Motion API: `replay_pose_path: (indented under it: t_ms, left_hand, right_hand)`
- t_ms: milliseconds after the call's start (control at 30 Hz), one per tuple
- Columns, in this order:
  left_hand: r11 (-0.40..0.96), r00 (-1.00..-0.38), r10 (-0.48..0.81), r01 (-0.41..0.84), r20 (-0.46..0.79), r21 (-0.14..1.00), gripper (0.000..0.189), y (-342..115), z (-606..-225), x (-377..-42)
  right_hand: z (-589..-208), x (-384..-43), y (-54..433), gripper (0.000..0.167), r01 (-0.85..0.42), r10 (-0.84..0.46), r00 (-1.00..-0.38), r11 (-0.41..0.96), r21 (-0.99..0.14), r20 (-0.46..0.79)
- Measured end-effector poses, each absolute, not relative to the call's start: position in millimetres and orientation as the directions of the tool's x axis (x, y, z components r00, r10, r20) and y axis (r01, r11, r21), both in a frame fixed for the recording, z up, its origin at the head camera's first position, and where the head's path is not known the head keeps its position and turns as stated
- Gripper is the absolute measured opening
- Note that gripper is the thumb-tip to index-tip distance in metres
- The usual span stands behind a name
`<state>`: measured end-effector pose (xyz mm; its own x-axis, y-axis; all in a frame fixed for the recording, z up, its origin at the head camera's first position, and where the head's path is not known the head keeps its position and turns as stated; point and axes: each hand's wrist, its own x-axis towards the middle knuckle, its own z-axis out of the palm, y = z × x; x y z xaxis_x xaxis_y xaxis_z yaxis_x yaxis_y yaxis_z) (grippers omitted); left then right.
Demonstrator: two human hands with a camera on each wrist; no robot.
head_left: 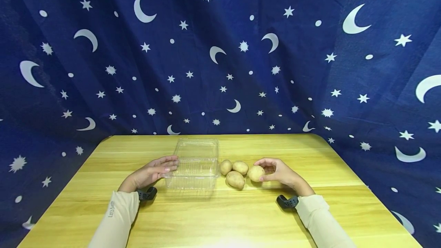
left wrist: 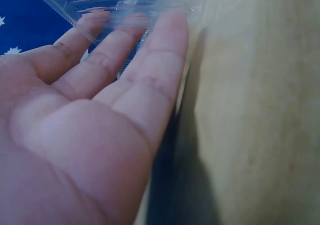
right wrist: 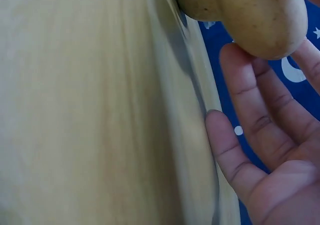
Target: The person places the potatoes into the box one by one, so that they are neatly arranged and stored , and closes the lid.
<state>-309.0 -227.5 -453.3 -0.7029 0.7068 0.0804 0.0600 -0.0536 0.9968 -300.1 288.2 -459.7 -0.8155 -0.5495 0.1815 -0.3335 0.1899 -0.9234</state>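
Observation:
A clear plastic clamshell box stands on the table left of centre, its hinged lid laid back at the far side. My left hand touches the box's left side with extended fingers; the left wrist view shows the fingertips against the ribbed clear plastic. To the right of the box, my right hand holds a potato between the fingers and thumb. In the right wrist view the held potato overlaps another potato.
Three more potatoes lie together between the box and my right hand: a small one, one behind and a larger one in front. The wooden table ends at a blue curtain with moons and stars.

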Motion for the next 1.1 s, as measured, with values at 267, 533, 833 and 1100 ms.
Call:
replay_pose_path:
  t_ms: [267,533,833,1100]
  left_hand:
    - [-0.026,-0.706,0.705,0.072,0.070,0.997,0.086,-229.3,-454.5,-308.7]
    - [-0.012,-0.721,0.690,0.081,0.067,0.997,0.089,-227.2,-455.2,-307.7]
    - [0.008,-0.745,0.662,0.120,0.085,0.993,0.095,-225.8,-457.0,-309.6]
    - [0.001,-0.757,0.644,0.144,0.109,0.990,0.098,-224.5,-459.7,-311.8]
  right_hand:
    - [-452.1,-295.6,284.5,0.051,-0.326,-0.516,-0.837,0.198,-0.925,0.184]
    - [-446.0,-292.5,279.4,0.051,-0.322,-0.497,-0.847,0.196,-0.926,0.189]
    - [-441.4,-289.9,272.7,0.049,-0.324,-0.466,-0.863,0.209,-0.923,0.197]
    - [-433.6,-285.7,264.0,0.046,-0.368,-0.450,-0.858,0.204,-0.907,0.247]
